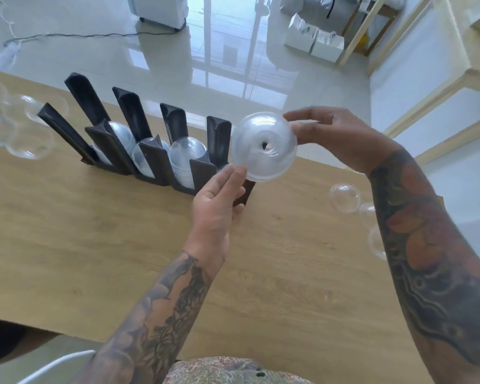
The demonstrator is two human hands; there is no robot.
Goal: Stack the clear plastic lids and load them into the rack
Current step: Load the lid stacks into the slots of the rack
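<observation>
A clear domed lid stack (263,146) with a centre hole hangs in the air over the right end of the dark rack (153,159). My right hand (333,134) pinches its right rim between thumb and fingers. My left hand (219,198) touches its lower left rim with straight fingertips. The rack stands on the wooden table (122,231), and three of its slots hold stacked clear lids (187,155). The rightmost slot lies behind the held lid and my left hand.
Loose clear lids (344,198) lie on the table at the right beside my right forearm. More loose lids (25,128) sit at the far left near the table edge. Beyond the table are a glossy floor, white bags and wooden frames.
</observation>
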